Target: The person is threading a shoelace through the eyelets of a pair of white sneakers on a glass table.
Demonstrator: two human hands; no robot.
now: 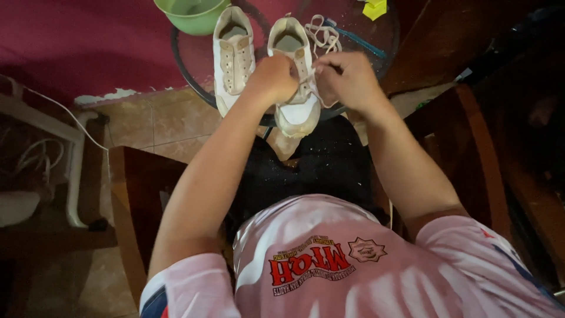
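Head view — left hand (272, 78) and right hand (344, 79), both pinched shut on the lace (315, 88) of the right-side white shoe (297, 70), at 12 o'clock on a round glass table (194, 59); second shoe (233, 56) just beside it at 11 o'clock — green bowl (191, 15) beyond.

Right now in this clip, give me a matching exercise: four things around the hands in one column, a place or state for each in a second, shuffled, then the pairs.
Things:
1. Green bowl
2. Left-side shoe
3. Right-side shoe
4. Blue stick-like item

Places or states:
A. Both the left hand and the right hand are on it, at the laces
B. At the far left rim of the round glass table, cut by the picture's top edge
C. Lies on the table beyond the right hand
D. Stands untouched, without laces

Pairs: 1-B, 2-D, 3-A, 4-C
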